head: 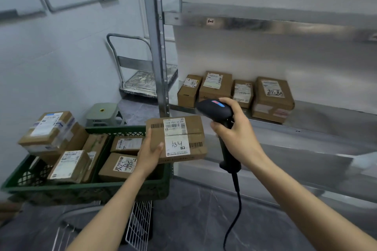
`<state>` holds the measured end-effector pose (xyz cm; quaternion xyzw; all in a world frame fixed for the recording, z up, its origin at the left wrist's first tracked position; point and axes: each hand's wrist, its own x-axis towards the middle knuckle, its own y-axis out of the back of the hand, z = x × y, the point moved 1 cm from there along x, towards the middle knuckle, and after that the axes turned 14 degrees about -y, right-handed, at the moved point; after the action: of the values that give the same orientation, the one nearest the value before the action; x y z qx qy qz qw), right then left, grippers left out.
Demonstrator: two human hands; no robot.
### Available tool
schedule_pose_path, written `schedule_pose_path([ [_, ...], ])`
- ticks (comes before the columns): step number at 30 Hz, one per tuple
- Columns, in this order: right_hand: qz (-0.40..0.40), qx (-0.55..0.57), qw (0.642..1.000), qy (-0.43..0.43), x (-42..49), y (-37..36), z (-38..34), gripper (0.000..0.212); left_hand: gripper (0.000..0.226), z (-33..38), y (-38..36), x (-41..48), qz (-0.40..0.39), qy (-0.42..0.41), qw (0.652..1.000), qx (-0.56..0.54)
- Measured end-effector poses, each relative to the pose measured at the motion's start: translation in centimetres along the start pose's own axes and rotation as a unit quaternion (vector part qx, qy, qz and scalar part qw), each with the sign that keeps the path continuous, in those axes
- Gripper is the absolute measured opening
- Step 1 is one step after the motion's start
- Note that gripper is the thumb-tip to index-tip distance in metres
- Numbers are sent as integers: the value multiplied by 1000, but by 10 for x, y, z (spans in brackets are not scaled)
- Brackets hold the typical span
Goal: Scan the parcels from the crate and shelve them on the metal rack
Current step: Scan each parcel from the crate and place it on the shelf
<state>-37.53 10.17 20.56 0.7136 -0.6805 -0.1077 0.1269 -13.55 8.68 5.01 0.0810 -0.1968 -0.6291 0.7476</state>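
Centre frame, the left grip (150, 152) is clamping a brown cardboard parcel (183, 134) label-up for the black handheld scanner (214, 107) the right grip (238, 130) is clutching.

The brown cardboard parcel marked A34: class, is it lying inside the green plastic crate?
No: the left hand holds the brown cardboard parcel marked A34 in the air, over the rim of the green plastic crate.

**Parcel tally: at least eleven boxes, one scanner**

Four brown cardboard parcels (234, 89) sat at the back left corner of the grey metal rack shelf (326, 116). At least six more lay in the one green plastic crate (81, 191). One further parcel (183, 138) hung above the crate's right edge. There was one black handheld scanner (216, 108).
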Motion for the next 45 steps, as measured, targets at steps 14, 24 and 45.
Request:
schedule_pose_path([
  [14, 83, 17, 996, -4, -57, 65, -3, 53, 71, 105, -68, 9, -3, -98, 995, -3],
  [24, 153, 14, 988, 12, -53, 86, -28, 49, 70, 151, -85, 43, -25, -186, 982, -10],
  [45, 196, 14, 980, 34, -52, 77, -44, 49, 69, 169, -81, 63, -43, -235, 971, -4],
])
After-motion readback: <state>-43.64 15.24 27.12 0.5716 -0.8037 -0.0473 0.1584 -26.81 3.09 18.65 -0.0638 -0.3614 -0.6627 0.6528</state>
